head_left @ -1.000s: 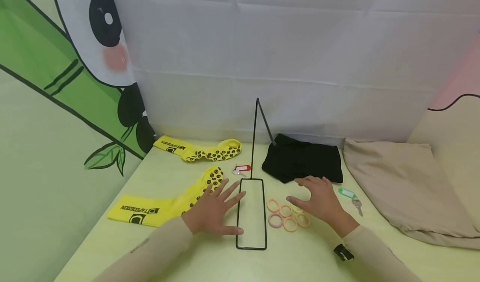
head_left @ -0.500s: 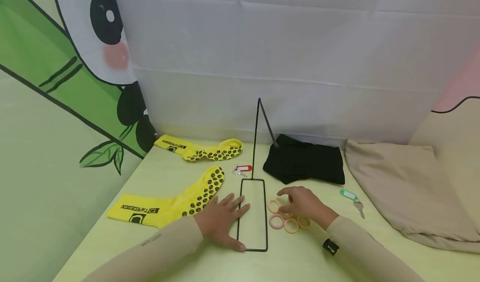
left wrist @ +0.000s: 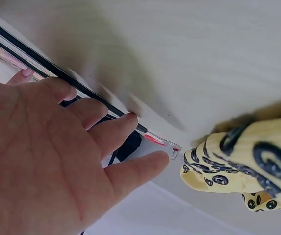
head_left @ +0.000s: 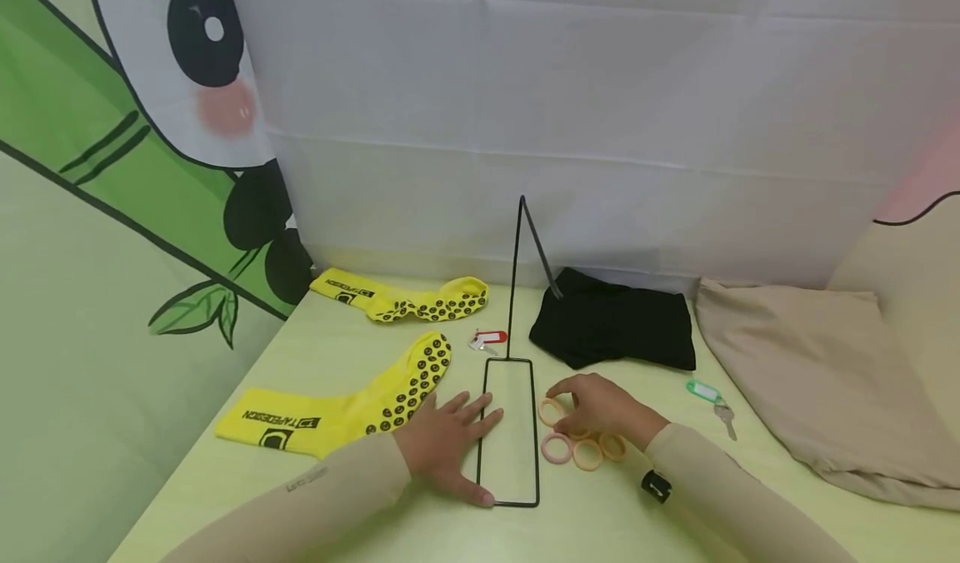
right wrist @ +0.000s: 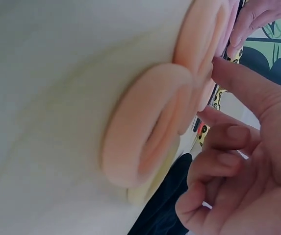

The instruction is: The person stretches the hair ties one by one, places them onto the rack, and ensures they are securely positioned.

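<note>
Lying toward the desk's (head_left: 585, 534) left edge from the nearer right hand (head_left: 602, 405), the round peach plastic-looking ring (head_left: 542, 414) sits between fingertips, whether pinched I cannot tell

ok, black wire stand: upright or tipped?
Upright: in the head view, the wire stand has its base flat on the table, post rising from the far end.

Smooth, matt surface (head_left: 480, 538). Toward its left edge, knitted-cloth socks (head_left: 345, 413) with raised, slightly glossy dots (left wrist: 275, 161). Inward from the edges, a rack (head_left: 536, 434) of smooth, glossy metal wire; nearby, smooth, softly matt rings (right wrist: 130, 139) that look like rubber or plastic. By the far edge, matt black cloth (head_left: 615, 321); toward the far right corner, matt, creased beige cloth (head_left: 795, 363). Metal keys (head_left: 724, 414) carry plastic tags (head_left: 703, 391).
</note>
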Demonstrator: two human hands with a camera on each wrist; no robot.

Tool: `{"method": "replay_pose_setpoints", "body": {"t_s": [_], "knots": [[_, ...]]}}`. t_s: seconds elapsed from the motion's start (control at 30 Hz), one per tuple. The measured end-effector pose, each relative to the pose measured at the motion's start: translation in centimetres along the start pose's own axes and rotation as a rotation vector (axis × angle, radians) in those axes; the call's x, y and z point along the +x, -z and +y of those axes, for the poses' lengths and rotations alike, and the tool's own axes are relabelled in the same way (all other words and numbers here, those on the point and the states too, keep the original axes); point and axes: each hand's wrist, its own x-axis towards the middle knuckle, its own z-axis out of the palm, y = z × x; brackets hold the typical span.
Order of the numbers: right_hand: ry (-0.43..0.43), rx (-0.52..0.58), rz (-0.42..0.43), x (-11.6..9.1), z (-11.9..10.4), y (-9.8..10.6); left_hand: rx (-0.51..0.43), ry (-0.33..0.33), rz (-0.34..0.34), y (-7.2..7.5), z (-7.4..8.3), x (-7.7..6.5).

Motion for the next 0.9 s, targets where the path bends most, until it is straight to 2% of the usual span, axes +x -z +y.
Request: {"method": "replay_pose_setpoints", "body": {"t_s": [0.27,0.37,0.63,0.8,0.9], "knots": [[0.008,-0.048,-0.003,0.0,0.0,-0.1,0.012,0.006,-0.01,-0.1,0.0,0.1],[-0.002,-0.083,0.025,-0.2,-0.3,0.0,0.007,0.014,-0.018,0.0,0.0,-0.1],[0.049,-0.066,0.199,-2.3,-1.4,0.7,-0.006,0.014,-0.024,-0.1,0.0,-0.2],[0.128,-0.082,0.315,-4.4,-2.8,1.2,-0.002,0.012,-0.028,0.0,0.0,-0.2],[0.203,-0.092,0.418,-5.8,-4.1,1.8,-0.003,0.011,-0.027,0.2,0.0,-0.2]]}}
